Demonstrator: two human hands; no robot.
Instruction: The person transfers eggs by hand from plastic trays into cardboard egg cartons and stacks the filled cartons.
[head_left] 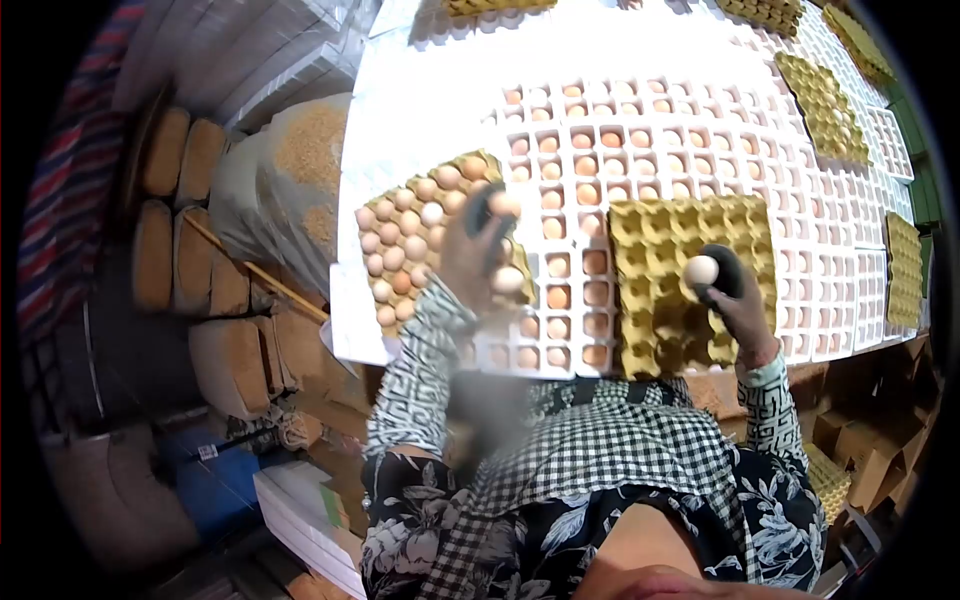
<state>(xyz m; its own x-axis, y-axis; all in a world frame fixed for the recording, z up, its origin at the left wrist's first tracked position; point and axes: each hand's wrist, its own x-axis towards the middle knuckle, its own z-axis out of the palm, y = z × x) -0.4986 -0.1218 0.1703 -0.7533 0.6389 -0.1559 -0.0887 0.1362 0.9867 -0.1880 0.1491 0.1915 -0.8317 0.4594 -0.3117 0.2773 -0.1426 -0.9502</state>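
My left hand [470,250], with dark coverings on its fingers, is closed around a pale brown egg [504,205]. It is over the right side of a yellow pulp tray [487,158] filled with several eggs. Another egg [508,280] shows just below this hand; whether it rests in the tray or against the palm I cannot tell. A light egg [701,271] is gripped in my right hand [738,300], whose fingers are also dark-covered. Beneath that hand lies a yellow pulp tray [655,225] with bare cups. White gridded trays [577,335] holding eggs lie between and around the hands.
More yellow pulp trays lie along the right side, one [822,105] with eggs on it. Left of the table stand a plastic sack [300,150] of brown grains, stacked brown bundles [228,365] and a wooden stick [255,268]. Cardboard boxes [860,440] sit at lower right.
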